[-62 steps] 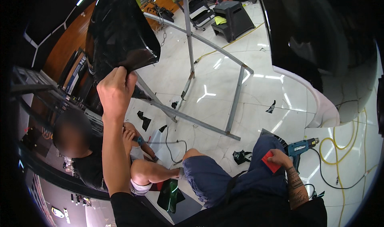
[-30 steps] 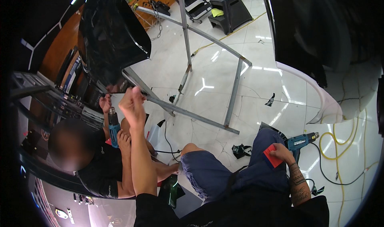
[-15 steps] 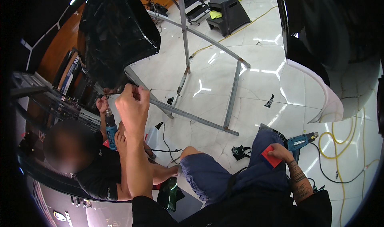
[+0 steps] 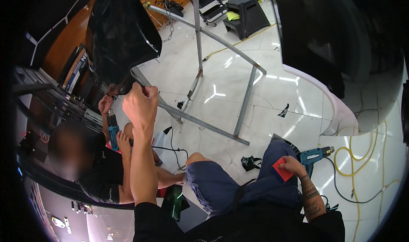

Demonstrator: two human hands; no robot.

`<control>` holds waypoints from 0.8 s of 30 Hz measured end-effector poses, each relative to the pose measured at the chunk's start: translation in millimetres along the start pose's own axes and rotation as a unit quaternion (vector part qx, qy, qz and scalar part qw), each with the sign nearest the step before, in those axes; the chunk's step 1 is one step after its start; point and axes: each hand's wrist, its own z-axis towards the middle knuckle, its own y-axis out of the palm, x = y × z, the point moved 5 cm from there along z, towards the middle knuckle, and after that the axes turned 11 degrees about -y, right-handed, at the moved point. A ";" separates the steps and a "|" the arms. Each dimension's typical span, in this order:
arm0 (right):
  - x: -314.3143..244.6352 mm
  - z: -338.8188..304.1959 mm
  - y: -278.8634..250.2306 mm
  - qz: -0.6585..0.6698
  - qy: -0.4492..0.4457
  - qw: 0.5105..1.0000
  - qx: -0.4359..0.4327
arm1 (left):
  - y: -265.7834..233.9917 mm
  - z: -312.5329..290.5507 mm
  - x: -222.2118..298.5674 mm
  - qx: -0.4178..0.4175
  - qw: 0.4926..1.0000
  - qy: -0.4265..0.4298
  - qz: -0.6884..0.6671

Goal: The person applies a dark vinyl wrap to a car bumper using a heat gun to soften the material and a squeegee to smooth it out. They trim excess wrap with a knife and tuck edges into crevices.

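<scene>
My left hand point(image 4: 139, 105) is raised at the end of an outstretched arm, fingers closed in a tight pinch. It is right at the lower edge of a glossy black panel point(image 4: 123, 33); what the fingers hold is hidden. Low over my right thigh, my right hand point(image 4: 293, 166) grips a flat red squeegee card point(image 4: 282, 170). Just beyond that hand, a teal heat gun point(image 4: 314, 156) sits beside my leg. On the left, a co-worker in black holds another teal heat gun point(image 4: 112, 130) pointed up and lifts the other hand point(image 4: 105, 104) to the panel's underside.
A grey metal frame stand point(image 4: 200, 124) spreads across the tiled floor under the panel. Black scraps point(image 4: 250, 163) lie on the tiles. A yellow hose point(image 4: 341, 165) and black cord loop at the right. A black step stool point(image 4: 248, 18) stands farther back; a large dark, glossy body part point(image 4: 324, 41) fills the upper right.
The view has shifted slightly. My left hand stays pinched at the panel's edge, and my right keeps the red card over the thigh. The co-worker's heat gun tilts a little differently.
</scene>
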 end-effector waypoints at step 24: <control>-180.8 2.1 50.2 0.267 -0.441 0.838 -0.180 | 16.8 -306.4 -36.7 -0.547 0.685 -0.309 -0.369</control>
